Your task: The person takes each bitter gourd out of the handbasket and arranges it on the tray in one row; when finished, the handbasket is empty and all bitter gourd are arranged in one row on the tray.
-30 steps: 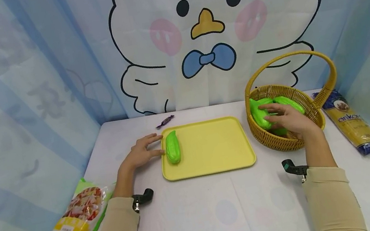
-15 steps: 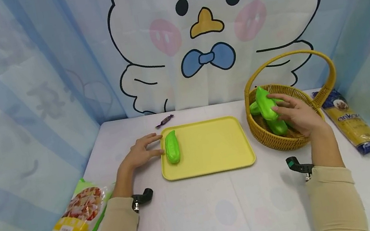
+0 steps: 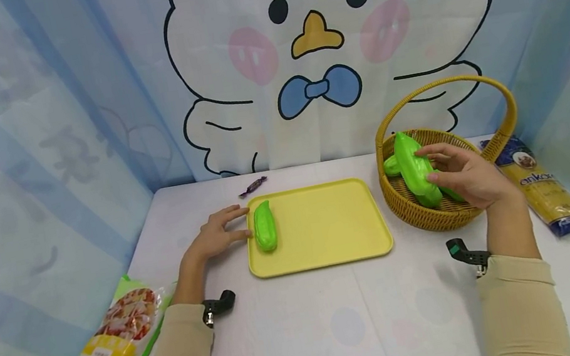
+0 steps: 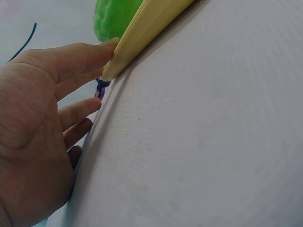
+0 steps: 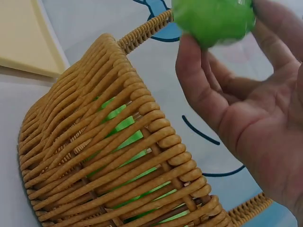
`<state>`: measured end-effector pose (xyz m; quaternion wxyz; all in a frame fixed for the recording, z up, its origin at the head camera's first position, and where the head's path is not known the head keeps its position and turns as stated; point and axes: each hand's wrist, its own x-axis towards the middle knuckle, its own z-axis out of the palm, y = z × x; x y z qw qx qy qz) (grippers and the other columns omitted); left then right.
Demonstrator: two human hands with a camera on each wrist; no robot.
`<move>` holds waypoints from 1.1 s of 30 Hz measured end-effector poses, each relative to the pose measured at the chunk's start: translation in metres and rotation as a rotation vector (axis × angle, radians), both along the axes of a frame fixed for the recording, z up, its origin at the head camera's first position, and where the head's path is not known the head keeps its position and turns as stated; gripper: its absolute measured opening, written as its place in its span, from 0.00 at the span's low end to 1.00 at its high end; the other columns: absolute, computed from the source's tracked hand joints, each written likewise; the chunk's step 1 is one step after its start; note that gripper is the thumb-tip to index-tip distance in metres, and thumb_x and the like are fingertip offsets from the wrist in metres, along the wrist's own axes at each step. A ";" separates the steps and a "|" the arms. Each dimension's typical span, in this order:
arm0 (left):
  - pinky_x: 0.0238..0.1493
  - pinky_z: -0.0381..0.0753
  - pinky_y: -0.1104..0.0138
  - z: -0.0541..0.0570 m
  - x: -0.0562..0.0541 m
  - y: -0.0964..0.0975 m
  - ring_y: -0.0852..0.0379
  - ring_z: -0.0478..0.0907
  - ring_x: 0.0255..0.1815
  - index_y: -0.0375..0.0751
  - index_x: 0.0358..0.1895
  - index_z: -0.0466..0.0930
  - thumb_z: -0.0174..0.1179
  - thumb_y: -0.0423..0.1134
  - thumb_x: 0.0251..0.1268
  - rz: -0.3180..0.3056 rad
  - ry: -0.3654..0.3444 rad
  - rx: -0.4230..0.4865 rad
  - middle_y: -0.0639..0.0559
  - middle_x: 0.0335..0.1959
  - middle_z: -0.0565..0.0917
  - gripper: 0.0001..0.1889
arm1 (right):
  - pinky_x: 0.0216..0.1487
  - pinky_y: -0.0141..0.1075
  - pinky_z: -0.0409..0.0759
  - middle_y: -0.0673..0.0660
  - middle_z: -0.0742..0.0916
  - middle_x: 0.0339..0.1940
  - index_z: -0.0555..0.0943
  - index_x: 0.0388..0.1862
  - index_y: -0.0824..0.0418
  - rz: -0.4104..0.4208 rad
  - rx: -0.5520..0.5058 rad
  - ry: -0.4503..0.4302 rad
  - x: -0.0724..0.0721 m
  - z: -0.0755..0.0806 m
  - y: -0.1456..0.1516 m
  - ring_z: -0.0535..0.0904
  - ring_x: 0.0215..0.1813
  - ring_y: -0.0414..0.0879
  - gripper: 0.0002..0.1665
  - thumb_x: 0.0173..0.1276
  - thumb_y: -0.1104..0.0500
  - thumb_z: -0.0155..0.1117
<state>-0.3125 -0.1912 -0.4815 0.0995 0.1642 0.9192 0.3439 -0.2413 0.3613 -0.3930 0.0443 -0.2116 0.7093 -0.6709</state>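
White-clothed table | right hand: pinching green vegetable over wicker basket | left hand: fingers relaxed, touching yellow tray at left edge | progress: one piece on tray, one held, others remaining in basket, count unclear

We find a glossy, bumpy green vegetable pinched between the thumb and fingers of the right hand, tilted over the woven basket, its long axis running far-left to near-right. Inside the basket we note more green pieces, partly hidden; we cannot count them. To the left, the yellow rectangular tray lies flat, the left hand touching its left rim. We record a second vegetable lying at the tray's left end, tip pointing far.
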 end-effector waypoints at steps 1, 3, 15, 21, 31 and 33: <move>0.76 0.38 0.25 0.000 0.000 0.000 0.37 0.49 0.86 0.55 0.78 0.70 0.68 0.57 0.67 -0.001 0.002 -0.001 0.46 0.84 0.61 0.37 | 0.52 0.29 0.83 0.50 0.78 0.68 0.75 0.71 0.61 0.033 -0.006 0.014 0.000 -0.001 0.000 0.77 0.58 0.42 0.28 0.76 0.77 0.54; 0.76 0.38 0.25 -0.001 0.000 0.000 0.37 0.49 0.86 0.55 0.78 0.71 0.68 0.57 0.67 -0.001 0.005 -0.001 0.46 0.83 0.62 0.37 | 0.51 0.30 0.85 0.50 0.78 0.67 0.76 0.70 0.62 0.086 -0.009 0.027 -0.001 -0.001 -0.001 0.78 0.57 0.42 0.29 0.74 0.79 0.54; 0.77 0.35 0.26 -0.003 0.000 0.000 0.38 0.48 0.86 0.56 0.77 0.71 0.68 0.56 0.66 0.008 -0.002 0.015 0.47 0.83 0.62 0.36 | 0.45 0.31 0.86 0.51 0.81 0.60 0.75 0.71 0.65 0.135 0.180 -0.010 -0.010 0.000 -0.045 0.78 0.53 0.43 0.27 0.74 0.73 0.62; 0.77 0.34 0.26 -0.003 0.001 0.000 0.38 0.47 0.86 0.56 0.77 0.71 0.67 0.56 0.66 0.012 -0.003 0.008 0.47 0.84 0.61 0.36 | 0.50 0.33 0.85 0.52 0.84 0.56 0.74 0.73 0.60 0.098 0.184 -0.070 -0.017 -0.001 -0.075 0.80 0.56 0.46 0.28 0.76 0.67 0.64; 0.77 0.35 0.26 0.000 0.002 0.000 0.38 0.48 0.86 0.55 0.77 0.71 0.68 0.56 0.66 0.003 0.001 0.018 0.46 0.83 0.62 0.36 | 0.62 0.44 0.73 0.54 0.76 0.71 0.76 0.73 0.50 0.013 0.292 -0.120 -0.025 -0.016 -0.130 0.71 0.64 0.56 0.34 0.70 0.57 0.74; 0.77 0.35 0.26 0.000 0.002 0.000 0.38 0.48 0.86 0.55 0.77 0.71 0.68 0.56 0.66 0.004 -0.003 0.021 0.46 0.83 0.62 0.37 | 0.62 0.45 0.73 0.55 0.76 0.71 0.76 0.73 0.49 0.016 0.298 -0.121 -0.026 -0.019 -0.139 0.71 0.64 0.57 0.34 0.69 0.57 0.74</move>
